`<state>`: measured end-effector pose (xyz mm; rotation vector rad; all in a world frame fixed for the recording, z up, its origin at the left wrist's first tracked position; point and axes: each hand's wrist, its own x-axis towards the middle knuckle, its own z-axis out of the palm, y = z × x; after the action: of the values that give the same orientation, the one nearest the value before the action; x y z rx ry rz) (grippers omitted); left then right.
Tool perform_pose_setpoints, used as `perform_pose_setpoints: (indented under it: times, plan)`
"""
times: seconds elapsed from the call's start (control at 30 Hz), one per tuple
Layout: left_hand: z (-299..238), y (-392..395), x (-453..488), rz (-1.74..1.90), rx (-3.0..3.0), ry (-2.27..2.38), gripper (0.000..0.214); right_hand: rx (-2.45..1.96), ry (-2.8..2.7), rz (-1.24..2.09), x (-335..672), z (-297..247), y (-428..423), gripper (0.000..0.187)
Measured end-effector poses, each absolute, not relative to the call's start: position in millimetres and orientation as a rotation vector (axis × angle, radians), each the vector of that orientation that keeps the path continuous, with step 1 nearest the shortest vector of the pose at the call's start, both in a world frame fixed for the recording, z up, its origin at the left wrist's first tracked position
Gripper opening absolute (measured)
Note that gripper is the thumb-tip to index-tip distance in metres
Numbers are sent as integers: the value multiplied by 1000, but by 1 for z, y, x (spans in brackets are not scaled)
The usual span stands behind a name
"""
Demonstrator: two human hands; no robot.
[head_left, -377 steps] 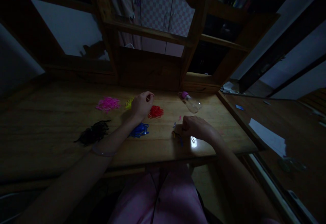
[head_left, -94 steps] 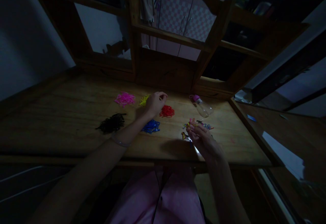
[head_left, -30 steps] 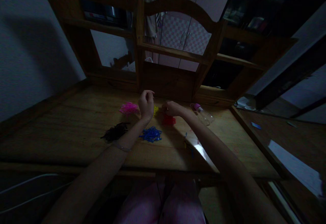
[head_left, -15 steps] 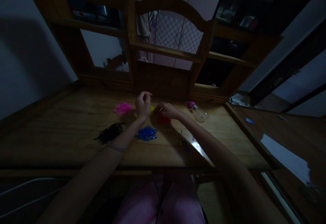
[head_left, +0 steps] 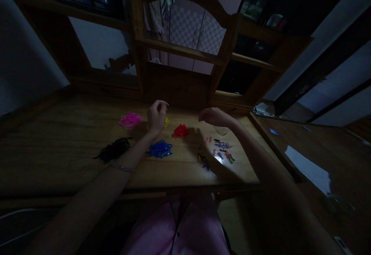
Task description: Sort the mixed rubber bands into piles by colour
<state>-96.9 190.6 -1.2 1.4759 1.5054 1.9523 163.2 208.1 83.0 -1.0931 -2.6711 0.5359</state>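
Observation:
My left hand [head_left: 157,116] hovers in front of a yellow pile [head_left: 167,122], its fingers curled in a pinch; whatever they hold is too small to see. To the right, my right hand [head_left: 216,116] is raised above the table, fingers pressed together and pointing left; their contents cannot be made out. Thin rubber-band-like strands lie sorted by colour: a red pile [head_left: 180,131] between the hands, a blue pile [head_left: 159,149] nearer me, a pink pile [head_left: 130,120] and a black pile [head_left: 114,149] to the left. Small multicoloured pieces [head_left: 223,145] lie scattered below my right hand.
A clear bottle [head_left: 221,130] lies partly hidden behind my right hand and forearm. The wooden desk [head_left: 174,173] has a shelf frame [head_left: 179,52] along its back. On the lower surface at right lies white paper [head_left: 308,168].
My right hand has moved right, away from the red pile, which now shows fully. The left hand keeps its pinch near the yellow pile. The camera view has shifted slightly.

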Motion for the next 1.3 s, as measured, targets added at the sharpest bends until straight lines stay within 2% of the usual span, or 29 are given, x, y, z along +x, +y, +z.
perform_pose_setpoints:
  times: [0.23, 0.43, 0.57, 0.67, 1.17, 1.3]
  plan:
    - [-1, 189, -93, 1895, 1499, 1499, 23, -1147, -2948, 505, 199, 62, 166, 20]
    - [-3, 190, -95, 1884, 1493, 1482, 21, -1291, -2893, 495, 198, 58, 159, 20]
    - [-4, 190, -94, 1893, 1492, 1473, 21, -1212, -2816, 588, 208, 66, 144, 28]
    - [-5, 191, -93, 1896, 1491, 1467, 21, -1174, -2886, 666, 214, 66, 130, 25]
    - [-2, 190, -92, 1880, 1461, 1479, 21, -1266, -3103, 376, 201, 58, 135, 8]
    - [-2, 190, -92, 1873, 1496, 1487, 22, -1261, -2885, 698, 194, 68, 141, 11]
